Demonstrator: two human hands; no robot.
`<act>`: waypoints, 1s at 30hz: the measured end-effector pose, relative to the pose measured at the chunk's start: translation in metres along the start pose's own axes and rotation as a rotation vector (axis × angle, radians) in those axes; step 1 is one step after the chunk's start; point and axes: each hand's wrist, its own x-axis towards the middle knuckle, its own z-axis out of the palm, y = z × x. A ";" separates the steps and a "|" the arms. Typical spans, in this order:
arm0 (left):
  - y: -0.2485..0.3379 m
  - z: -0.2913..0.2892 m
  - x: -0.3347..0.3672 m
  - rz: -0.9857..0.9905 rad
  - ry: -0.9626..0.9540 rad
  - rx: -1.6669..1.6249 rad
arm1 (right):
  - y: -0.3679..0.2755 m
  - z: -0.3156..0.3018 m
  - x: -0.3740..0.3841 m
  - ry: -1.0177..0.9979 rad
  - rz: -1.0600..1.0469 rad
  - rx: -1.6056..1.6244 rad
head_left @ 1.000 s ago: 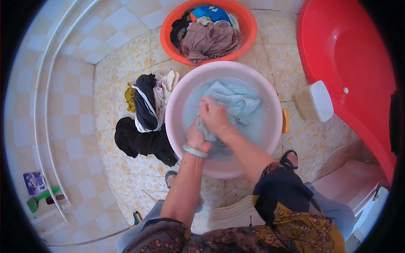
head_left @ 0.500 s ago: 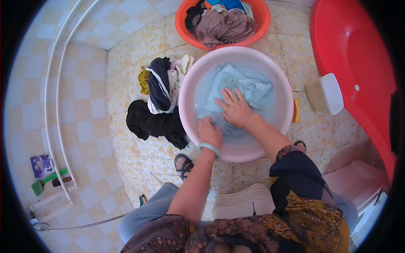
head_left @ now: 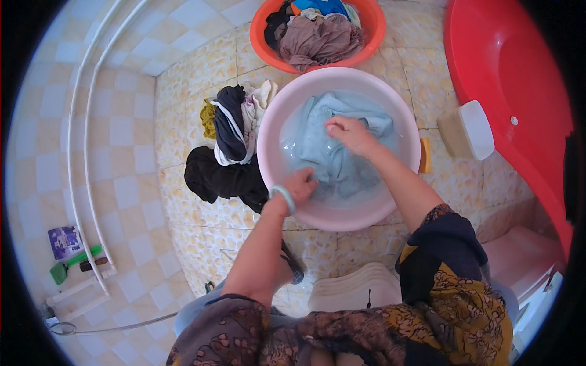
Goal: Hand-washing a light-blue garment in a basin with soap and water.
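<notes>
Cloth (head_left: 317, 134), pale blue and soaked, lies in the cloudy water (head_left: 354, 198) of my pink basin (head_left: 274, 122). My right hand (head_left: 354, 135) is over it, near the middle, thumb and fingers drawn together; whether they pinch any fabric I cannot tell. My left hand (head_left: 300, 185) is at about eight o'clock, fingers curled, and I can't tell if they grip. Outside, a black garment (head_left: 220, 174) lies near nine o'clock, an orange tub (head_left: 373, 46) of clothes (head_left: 323, 39) at twelve, a white-topped box (head_left: 476, 130) at three.
</notes>
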 end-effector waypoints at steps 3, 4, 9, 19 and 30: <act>-0.022 -0.017 -0.001 0.110 0.106 -0.782 | -0.019 -0.010 -0.006 -0.068 0.240 0.470; -0.005 -0.032 -0.010 0.130 0.169 -1.112 | -0.020 -0.008 -0.013 -0.065 0.269 0.627; 0.023 -0.049 -0.026 0.371 0.174 -1.492 | -0.053 0.016 -0.041 -0.034 0.307 1.001; 0.026 -0.036 -0.014 0.522 0.299 -1.445 | -0.073 0.030 -0.039 0.287 0.090 0.996; 0.031 -0.041 -0.010 0.590 0.295 -1.473 | -0.088 0.015 -0.037 0.404 0.216 1.231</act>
